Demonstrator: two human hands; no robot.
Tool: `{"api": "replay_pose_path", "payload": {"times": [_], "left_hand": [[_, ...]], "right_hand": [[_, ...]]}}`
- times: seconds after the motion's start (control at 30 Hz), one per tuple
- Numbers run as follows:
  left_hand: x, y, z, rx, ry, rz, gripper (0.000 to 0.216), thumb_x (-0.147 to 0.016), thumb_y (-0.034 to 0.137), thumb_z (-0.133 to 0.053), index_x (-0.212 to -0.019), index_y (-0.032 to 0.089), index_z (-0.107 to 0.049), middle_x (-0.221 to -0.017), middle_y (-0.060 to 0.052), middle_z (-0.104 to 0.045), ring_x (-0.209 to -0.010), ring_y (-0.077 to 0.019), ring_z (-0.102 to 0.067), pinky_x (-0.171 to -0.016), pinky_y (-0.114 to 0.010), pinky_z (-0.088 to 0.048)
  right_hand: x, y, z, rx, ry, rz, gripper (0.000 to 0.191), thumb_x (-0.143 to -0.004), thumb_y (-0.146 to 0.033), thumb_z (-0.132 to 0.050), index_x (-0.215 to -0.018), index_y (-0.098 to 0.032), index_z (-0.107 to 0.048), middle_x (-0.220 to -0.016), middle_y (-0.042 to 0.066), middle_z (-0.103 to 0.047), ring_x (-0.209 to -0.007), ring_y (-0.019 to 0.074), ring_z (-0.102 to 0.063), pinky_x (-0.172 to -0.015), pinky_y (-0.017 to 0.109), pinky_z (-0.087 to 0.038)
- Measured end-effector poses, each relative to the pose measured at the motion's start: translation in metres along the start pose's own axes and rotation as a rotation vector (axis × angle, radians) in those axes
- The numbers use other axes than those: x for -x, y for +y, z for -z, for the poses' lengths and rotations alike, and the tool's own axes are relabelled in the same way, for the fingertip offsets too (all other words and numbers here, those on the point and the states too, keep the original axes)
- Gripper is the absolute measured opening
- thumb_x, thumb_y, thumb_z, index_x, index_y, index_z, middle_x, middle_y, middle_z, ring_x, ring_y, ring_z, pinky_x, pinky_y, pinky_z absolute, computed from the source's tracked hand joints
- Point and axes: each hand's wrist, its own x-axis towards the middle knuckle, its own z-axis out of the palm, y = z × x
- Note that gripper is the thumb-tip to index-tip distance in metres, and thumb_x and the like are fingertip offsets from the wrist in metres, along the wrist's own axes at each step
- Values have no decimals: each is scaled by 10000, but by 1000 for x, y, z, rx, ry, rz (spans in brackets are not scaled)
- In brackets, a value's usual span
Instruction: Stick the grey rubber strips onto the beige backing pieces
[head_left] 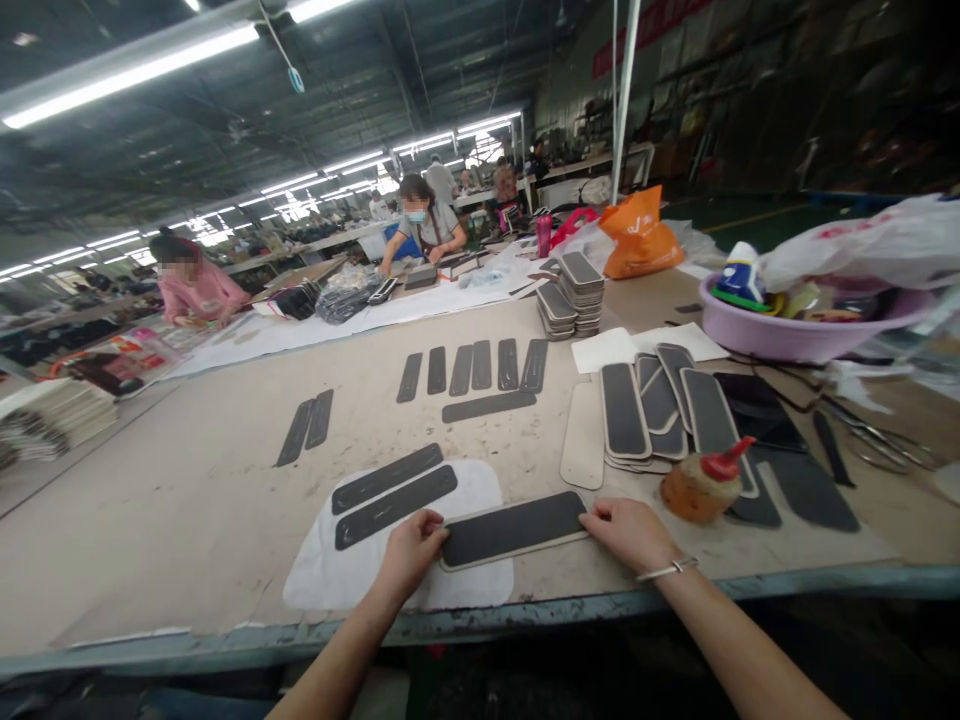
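Observation:
A long pad with a dark grey face and a pale backing (514,529) lies near the table's front edge, half on a white sheet (330,575). My left hand (411,550) presses its left end with curled fingers. My right hand (628,530), a thin bracelet on the wrist, holds down its right end. Two dark strips (390,492) rest on the white sheet to the left of the pad.
A glue bottle with a red cap (705,483) stands by my right hand. Fanned pads (660,410), scissors (877,440), a lilac basin (795,335), stacked pads (574,290) and rows of dark strips (472,368) lie beyond. Other people work at the far tables.

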Motion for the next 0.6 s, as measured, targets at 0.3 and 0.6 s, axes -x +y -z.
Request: {"api": "replay_pose_path", "payload": {"times": [0.3,0.6], "left_hand": [[2,3,3,-68,14,12,169,-700,146,-563,-869,153,-577,-640,20,-604,-594,-120,-570,-564,-202,-390],[1,9,3,-208,24,14,131,-709,144,-578,-838,159,-585,-666,30,-608,-626,-107,-555,-583,-197,-366]], "right_hand": [[-1,-4,2,68,-104,-25,288,-771,-403,-474,-582,-223,-594,-593,16,-586,-616,186,-533,-539,265,-276],[-2,-4,-1,173,-165,-29,293,-796,-427,-421,-648,-244,-596,-654,3,-600,-681,191,-546,-582,270,-303]]}}
